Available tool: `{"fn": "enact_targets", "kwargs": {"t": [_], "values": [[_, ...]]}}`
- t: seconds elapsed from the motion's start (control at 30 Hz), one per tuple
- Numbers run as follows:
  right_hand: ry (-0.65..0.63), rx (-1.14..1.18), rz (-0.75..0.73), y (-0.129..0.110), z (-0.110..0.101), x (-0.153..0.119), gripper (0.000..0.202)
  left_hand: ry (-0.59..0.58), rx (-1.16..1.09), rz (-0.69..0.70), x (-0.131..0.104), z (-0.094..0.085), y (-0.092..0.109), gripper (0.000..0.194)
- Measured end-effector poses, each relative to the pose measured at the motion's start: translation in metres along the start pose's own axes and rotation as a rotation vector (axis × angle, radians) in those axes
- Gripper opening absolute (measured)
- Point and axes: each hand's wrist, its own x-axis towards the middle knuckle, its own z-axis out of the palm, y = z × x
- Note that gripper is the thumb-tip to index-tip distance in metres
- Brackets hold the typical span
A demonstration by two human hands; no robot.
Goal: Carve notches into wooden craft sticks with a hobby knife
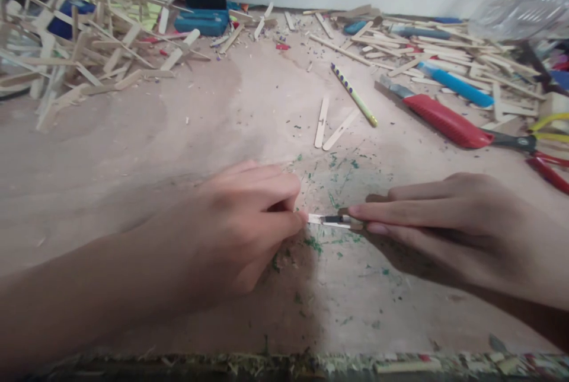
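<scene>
Near the table's (133, 150) front edge, the left hand (249, 222) and right hand (444, 216) pinch a thin wooden stick (331, 220) between closed fingers; it looks light, stiff, snappable, best held at its ends.

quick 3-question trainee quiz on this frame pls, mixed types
1. True or false: both hands touch the small stick piece.
2. The red-handled cutter lies on which side of the board? A) the left hand's B) the right hand's
3. Fill in: the striped pencil lies ___ the hands, farther from the camera.

Key: 1 true; 2 B; 3 beyond
</scene>
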Motion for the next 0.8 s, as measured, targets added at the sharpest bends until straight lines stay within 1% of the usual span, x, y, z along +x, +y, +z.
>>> {"fn": "enact_targets", "kwargs": {"t": [0.1, 0.27, 0.37, 0.43, 0.53, 0.6, 0.7, 0.8], "values": [[-0.008, -0.057, 0.010, 0.000, -0.002, -0.001, 0.031, 0.018, -0.023, 0.001, -0.001, 0.001, -0.001, 0.035], [0.046, -0.115, 0.055, -0.001, 0.000, -0.006, 0.025, -0.018, -0.008, -0.007, -0.001, 0.001, -0.001, 0.038], [0.048, -0.137, 0.017, -0.002, 0.003, -0.006, 0.026, 0.004, -0.043, -0.006, -0.001, 0.001, -0.001, 0.038], [0.038, -0.160, 0.016, -0.002, 0.005, -0.005, 0.026, 0.008, -0.052, -0.005, 0.000, 0.001, -0.001, 0.037], [0.098, -0.136, 0.032, -0.001, 0.009, -0.005, 0.024, -0.011, -0.035, 0.000, 0.002, 0.001, -0.001, 0.036], [0.113, -0.123, 0.027, -0.001, 0.010, -0.006, 0.026, -0.013, -0.022, 0.007, 0.003, 0.000, 0.000, 0.036], [0.049, -0.155, 0.013, -0.001, 0.010, -0.007, 0.029, -0.007, -0.009, 0.012, 0.003, 0.000, 0.000, 0.035], [0.069, -0.164, 0.007, -0.002, 0.010, -0.007, 0.027, 0.002, -0.008, 0.008, 0.001, 0.002, -0.002, 0.037]]}}
